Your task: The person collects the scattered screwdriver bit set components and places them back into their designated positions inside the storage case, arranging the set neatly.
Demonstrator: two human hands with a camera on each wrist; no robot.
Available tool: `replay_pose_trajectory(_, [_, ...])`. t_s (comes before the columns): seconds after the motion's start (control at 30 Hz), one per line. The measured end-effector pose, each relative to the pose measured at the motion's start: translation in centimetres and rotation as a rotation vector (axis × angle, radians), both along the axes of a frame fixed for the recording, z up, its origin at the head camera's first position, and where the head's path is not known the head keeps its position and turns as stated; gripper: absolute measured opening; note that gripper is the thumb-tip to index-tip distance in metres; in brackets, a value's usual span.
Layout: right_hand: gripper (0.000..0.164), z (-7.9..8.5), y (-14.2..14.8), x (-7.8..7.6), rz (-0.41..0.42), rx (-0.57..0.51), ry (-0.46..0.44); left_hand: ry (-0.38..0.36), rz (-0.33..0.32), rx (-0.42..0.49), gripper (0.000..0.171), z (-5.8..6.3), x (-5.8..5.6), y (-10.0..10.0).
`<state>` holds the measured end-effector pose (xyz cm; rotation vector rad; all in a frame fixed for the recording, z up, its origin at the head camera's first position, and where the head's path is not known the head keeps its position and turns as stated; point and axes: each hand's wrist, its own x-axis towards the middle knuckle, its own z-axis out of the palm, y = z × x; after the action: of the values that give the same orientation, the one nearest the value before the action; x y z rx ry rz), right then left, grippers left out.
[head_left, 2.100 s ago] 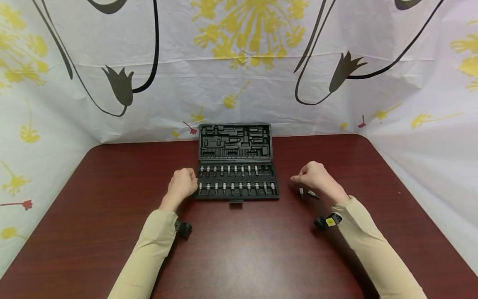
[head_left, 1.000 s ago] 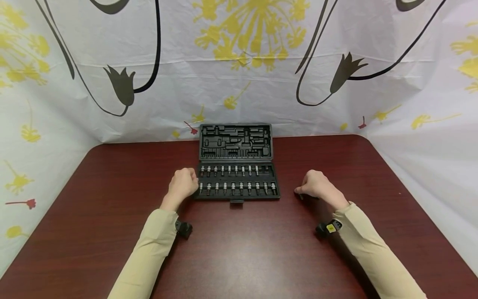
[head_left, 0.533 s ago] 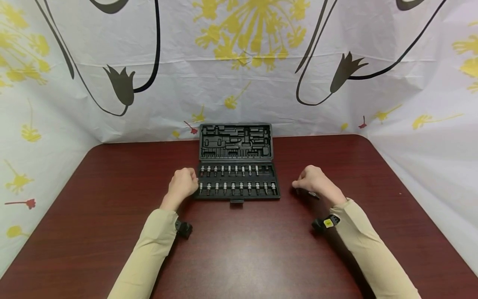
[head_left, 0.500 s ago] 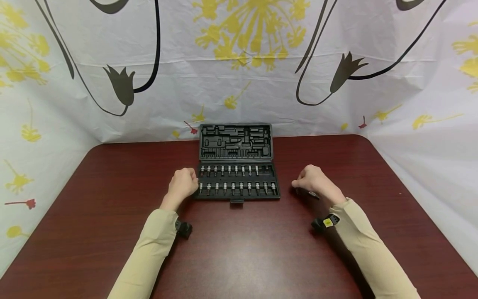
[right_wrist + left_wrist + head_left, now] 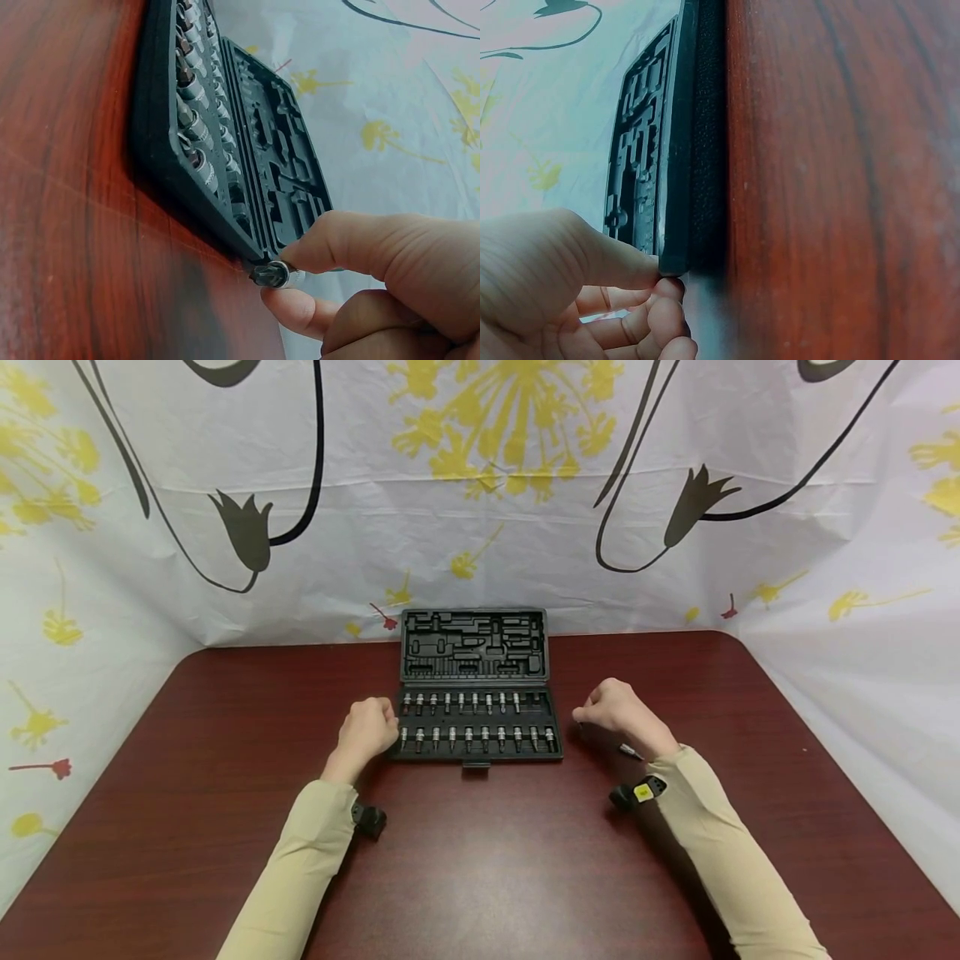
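An open black plastic socket case [image 5: 478, 719] stands at the back middle of the table, two rows of bit sockets in its tray. My left hand [image 5: 363, 731] holds the tray's left edge; in the left wrist view the thumb and curled fingers [image 5: 667, 319] meet at its corner. Right of the case, my right hand [image 5: 618, 710] pinches a bit socket [image 5: 271, 274] between thumb and forefinger, just above the table, its cross-shaped tip facing the right wrist camera. Another bit socket [image 5: 630, 751] lies on the table below that hand. The upper row's right end has bare slots [image 5: 536, 700].
The case's raised lid [image 5: 474, 645] leans back near a white cloth [image 5: 480, 560] printed with flowers. The dark red wooden table [image 5: 480, 860] extends in front and to both sides. Each wrist wears a small black camera.
My right hand came down over the two loose bit sockets, picked one up, and has moved up and left toward the case. The other stays on the table. My left hand has not moved.
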<state>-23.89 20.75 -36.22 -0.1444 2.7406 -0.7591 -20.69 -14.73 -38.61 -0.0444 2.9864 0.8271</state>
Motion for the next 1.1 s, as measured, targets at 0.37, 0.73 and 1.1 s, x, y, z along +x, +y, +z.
replay_pose_trajectory(0.37, [0.040, -0.4, -1.4, -0.7, -0.016, -0.017, 0.010, 0.012, -0.008, -0.002, 0.025, -0.1, 0.0, -0.1])
replay_pose_trajectory(0.73, [0.034, -0.2, -2.5, -1.5, -0.024, -0.016, 0.034, 0.023, -0.024, -0.002, 0.025, -0.1, 0.0, -0.2])
replay_pose_trajectory(1.1, [0.042, -0.3, -3.6, -1.7, -0.033, -0.122, 0.038, 0.009, -0.024, 0.000, 0.026, 0.0, 0.0, -0.1])
